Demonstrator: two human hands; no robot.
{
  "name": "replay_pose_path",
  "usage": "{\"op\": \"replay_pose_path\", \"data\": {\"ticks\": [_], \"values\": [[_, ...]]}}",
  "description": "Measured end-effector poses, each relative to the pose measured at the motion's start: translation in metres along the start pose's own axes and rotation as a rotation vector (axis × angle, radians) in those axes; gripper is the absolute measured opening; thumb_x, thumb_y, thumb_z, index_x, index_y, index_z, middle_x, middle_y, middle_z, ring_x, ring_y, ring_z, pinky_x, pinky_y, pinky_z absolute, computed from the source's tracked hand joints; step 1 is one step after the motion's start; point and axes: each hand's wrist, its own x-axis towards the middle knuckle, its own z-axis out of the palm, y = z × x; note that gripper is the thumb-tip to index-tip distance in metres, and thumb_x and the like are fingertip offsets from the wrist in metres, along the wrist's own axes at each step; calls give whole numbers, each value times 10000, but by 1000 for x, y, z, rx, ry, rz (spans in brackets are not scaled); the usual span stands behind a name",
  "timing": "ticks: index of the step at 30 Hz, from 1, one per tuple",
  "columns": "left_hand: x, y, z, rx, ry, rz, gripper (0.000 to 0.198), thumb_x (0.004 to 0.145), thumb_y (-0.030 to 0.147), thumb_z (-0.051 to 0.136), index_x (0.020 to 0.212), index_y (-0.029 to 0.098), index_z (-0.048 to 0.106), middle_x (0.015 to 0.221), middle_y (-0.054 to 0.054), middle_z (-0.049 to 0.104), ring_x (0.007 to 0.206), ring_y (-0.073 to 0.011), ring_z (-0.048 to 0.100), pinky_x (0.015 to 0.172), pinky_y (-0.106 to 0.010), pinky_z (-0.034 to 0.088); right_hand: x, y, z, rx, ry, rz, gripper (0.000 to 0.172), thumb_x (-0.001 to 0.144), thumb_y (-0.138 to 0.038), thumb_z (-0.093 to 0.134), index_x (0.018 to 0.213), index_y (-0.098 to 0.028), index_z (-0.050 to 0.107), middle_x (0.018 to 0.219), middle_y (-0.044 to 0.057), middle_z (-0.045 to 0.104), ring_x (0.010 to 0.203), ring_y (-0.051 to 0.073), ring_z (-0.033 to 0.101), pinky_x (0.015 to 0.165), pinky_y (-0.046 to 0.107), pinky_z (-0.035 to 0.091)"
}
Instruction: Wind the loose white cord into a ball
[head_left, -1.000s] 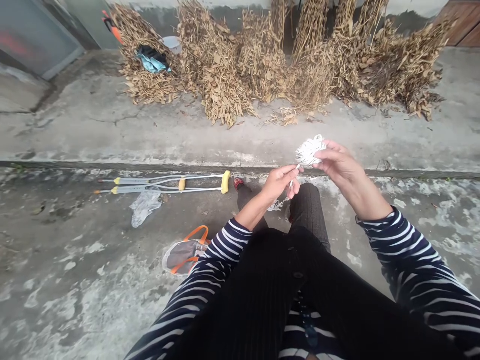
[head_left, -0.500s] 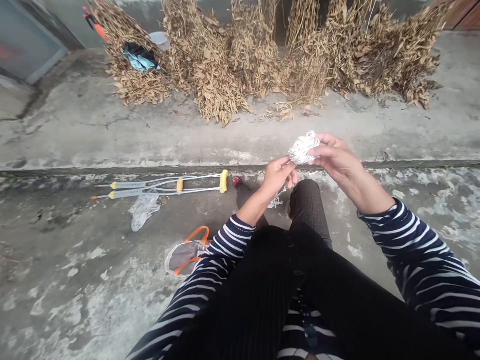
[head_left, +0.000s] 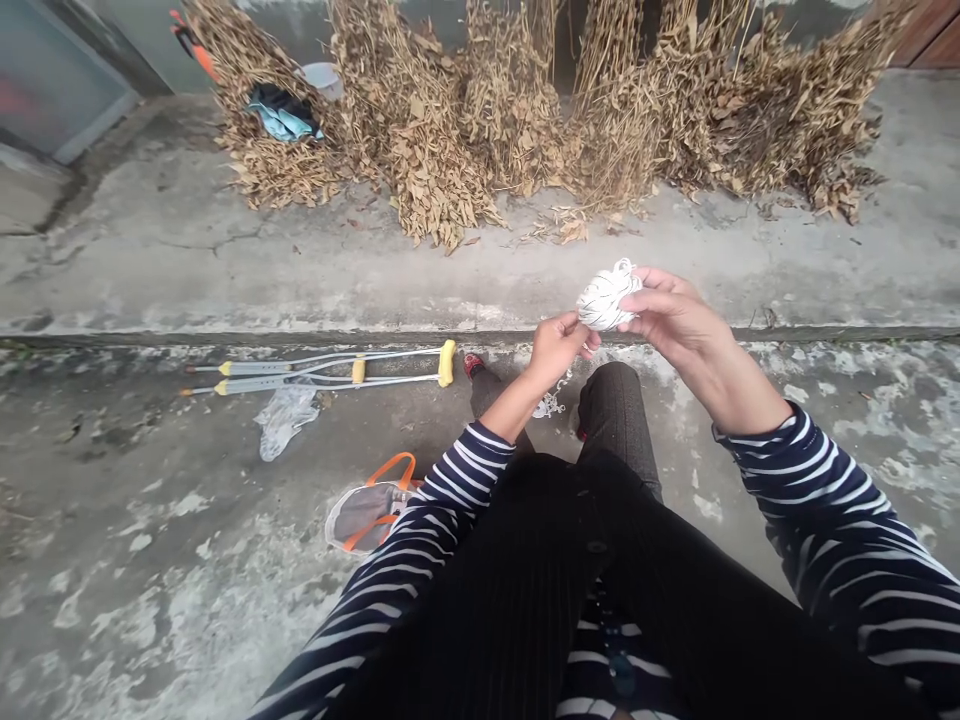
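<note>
Cupping the string ball point(head_left: 604, 298), right hand point(head_left: 675, 318) wraps its middle, left hand point(head_left: 553, 350) pinches the loose end point(head_left: 548, 405); seems light, soft.

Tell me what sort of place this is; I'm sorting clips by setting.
Probably an outdoor farmyard or village courtyard: worn, stained concrete ground, a low concrete step, and bundles of dried plants stood in a row.

light: soft, even daylight | shadows: faint | focus: sharp | edges: wide-angle bending

No legible text or labels anywhere.
</note>
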Motion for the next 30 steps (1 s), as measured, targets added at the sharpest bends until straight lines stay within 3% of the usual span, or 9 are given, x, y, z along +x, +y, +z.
{"op": "replay_pose_path", "data": {"ticks": [4,9,13,15,19,22,24,27,30], "values": [[18,-2,-3,18,33,30,62,837,107,680,819,122,738,759,-32,745,657,-125,675,544,-201,524,-2,2,3,-44,-7,-16,497,455,-160,882,897,-141,656,835,26,698,659,124,650,532,224,560],[36,2,-2,43,55,57,129,833,63,670,724,123,706,657,4,703,563,-98,616,553,-204,498,-2,1,0,-94,-38,-85,480,501,-185,876,923,-159,648,892,33,696,688,124,646,577,252,575],[18,6,0,18,-141,4,131,867,77,615,757,116,674,676,-12,700,536,-78,628,498,-167,465,7,-2,-7,-106,22,-169,466,511,-174,860,917,-165,632,854,12,684,659,103,628,569,239,573],[7,3,-3,25,-184,-52,111,861,59,590,797,113,662,711,-13,703,520,-69,632,440,-149,409,10,-1,-9,-99,88,-141,481,470,-154,854,893,-160,626,818,4,677,642,101,628,541,226,566],[3,-12,-16,98,-61,-197,173,832,-14,533,746,103,628,674,1,659,482,-59,620,384,-138,328,7,-1,-6,-60,133,-76,500,399,-147,841,854,-152,631,780,5,679,623,117,634,506,229,564],[1,-23,-26,98,-16,-250,174,859,16,543,720,95,610,678,-14,653,510,-68,642,410,-137,376,6,-8,-6,-64,94,-226,500,441,-172,868,875,-171,619,828,1,694,649,113,638,535,235,579],[-8,-28,-31,31,-108,-231,47,888,101,603,871,90,645,759,-34,691,602,-106,704,483,-161,483,10,-11,-10,-83,105,-305,512,458,-184,883,888,-178,604,839,3,694,663,118,641,550,245,585],[-30,-33,-41,-51,-285,-174,412,907,300,702,1259,123,585,861,-49,723,708,-169,753,582,-250,599,20,-11,-20,-80,166,-294,546,434,-174,885,899,-176,599,829,11,689,672,133,646,549,259,584],[-44,-41,-53,2,-361,-206,582,939,452,671,1394,122,520,852,-66,722,672,-182,733,561,-281,605,24,-7,-28,-35,199,-232,524,438,-164,874,893,-169,615,848,12,695,707,133,655,577,252,593]]}}
